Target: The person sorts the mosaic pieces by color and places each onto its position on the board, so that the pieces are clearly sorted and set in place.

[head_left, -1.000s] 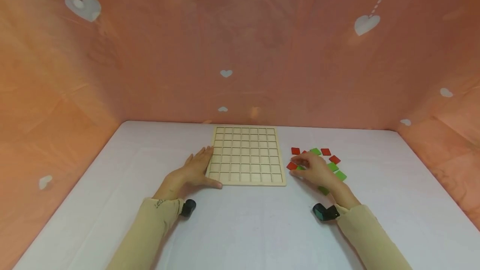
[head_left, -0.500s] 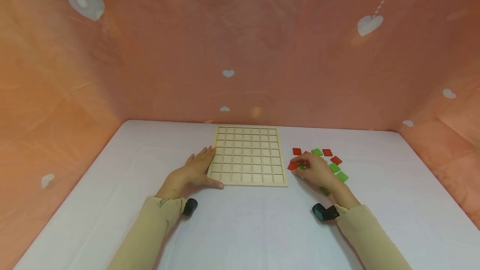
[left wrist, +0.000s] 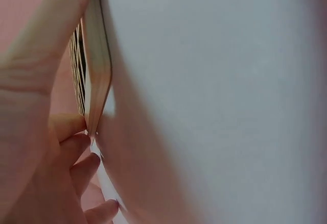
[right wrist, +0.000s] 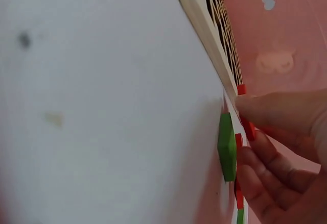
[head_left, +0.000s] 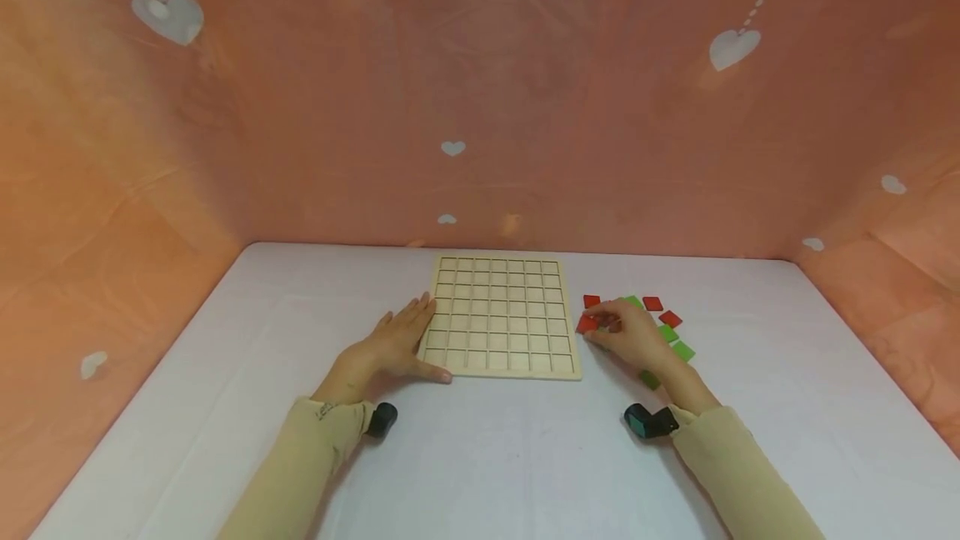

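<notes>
A pale wooden grid board [head_left: 500, 376] lies flat on the white table. My left hand [head_left: 397, 344] rests along its left edge with fingers extended, the thumb touching near the front left corner; the left wrist view shows the thumb against the board's side [left wrist: 97, 60]. To the right of the board, my right hand [head_left: 630, 336] pinches a red square tile [head_left: 587, 324] between thumb and fingers. In the right wrist view that red tile [right wrist: 248, 127] stands on edge in the pinch, with a green tile [right wrist: 227, 147] beneath the hand.
Around the right hand lie loose red tiles [head_left: 652, 304] and green tiles [head_left: 683, 350], some partly hidden by it. The white tabletop [head_left: 480, 457] extends in front of the board. A pinkish-orange cloth with hearts [head_left: 480, 90] hangs behind and at both sides.
The board has slid slightly right and toward me, together with my left hand. My right hand has raised the red tile a little from the table.
</notes>
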`<state>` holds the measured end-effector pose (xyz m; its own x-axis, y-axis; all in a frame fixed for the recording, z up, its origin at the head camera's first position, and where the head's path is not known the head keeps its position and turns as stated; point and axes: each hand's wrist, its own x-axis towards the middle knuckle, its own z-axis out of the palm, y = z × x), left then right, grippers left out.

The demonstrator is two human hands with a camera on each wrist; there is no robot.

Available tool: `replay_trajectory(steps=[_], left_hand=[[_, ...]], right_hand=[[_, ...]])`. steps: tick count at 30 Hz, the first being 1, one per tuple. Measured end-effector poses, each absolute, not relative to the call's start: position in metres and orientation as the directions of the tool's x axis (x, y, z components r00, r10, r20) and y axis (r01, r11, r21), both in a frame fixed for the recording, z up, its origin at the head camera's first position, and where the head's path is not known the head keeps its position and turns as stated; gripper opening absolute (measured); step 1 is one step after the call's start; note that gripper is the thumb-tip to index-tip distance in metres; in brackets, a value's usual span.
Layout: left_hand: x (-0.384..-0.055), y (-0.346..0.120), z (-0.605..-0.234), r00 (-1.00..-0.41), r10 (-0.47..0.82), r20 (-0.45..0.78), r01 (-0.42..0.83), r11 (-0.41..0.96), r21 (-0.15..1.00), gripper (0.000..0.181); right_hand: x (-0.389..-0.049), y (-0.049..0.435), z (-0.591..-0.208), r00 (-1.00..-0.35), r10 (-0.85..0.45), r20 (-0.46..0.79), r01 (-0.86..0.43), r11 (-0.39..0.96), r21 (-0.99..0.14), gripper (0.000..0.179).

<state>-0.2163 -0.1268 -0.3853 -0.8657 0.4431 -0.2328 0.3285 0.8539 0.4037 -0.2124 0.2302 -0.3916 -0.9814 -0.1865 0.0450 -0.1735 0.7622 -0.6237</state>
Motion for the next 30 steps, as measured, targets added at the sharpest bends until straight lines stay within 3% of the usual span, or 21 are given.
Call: replay_trajectory(steps=[9, 18, 30], left_hand=[[-0.218, -0.132, -0.386, -0.854, 0.468, -0.227, 0.339, 0.832, 0.440, 0.116], [-0.221, -0.136, -0.386, -0.834, 0.495, -0.244, 0.350, 0.816, 0.461, 0.115], [-0.218, -0.134, -0.385, -0.830, 0.487, -0.272, 0.359, 0.840, 0.408, 0.115]], right_hand=[[-0.217, 0.227, -0.390, -0.978, -0.181, 0.103, -0.203, 0.712, -0.673, 0.035], [-0.221, 0.218, -0.391, -0.985, -0.164, 0.045, -0.146, 0.680, -0.719, 0.037], [-0.227, 0.200, -0.393, -0.984, -0.172, 0.043, -0.147, 0.655, -0.741, 0.037]])
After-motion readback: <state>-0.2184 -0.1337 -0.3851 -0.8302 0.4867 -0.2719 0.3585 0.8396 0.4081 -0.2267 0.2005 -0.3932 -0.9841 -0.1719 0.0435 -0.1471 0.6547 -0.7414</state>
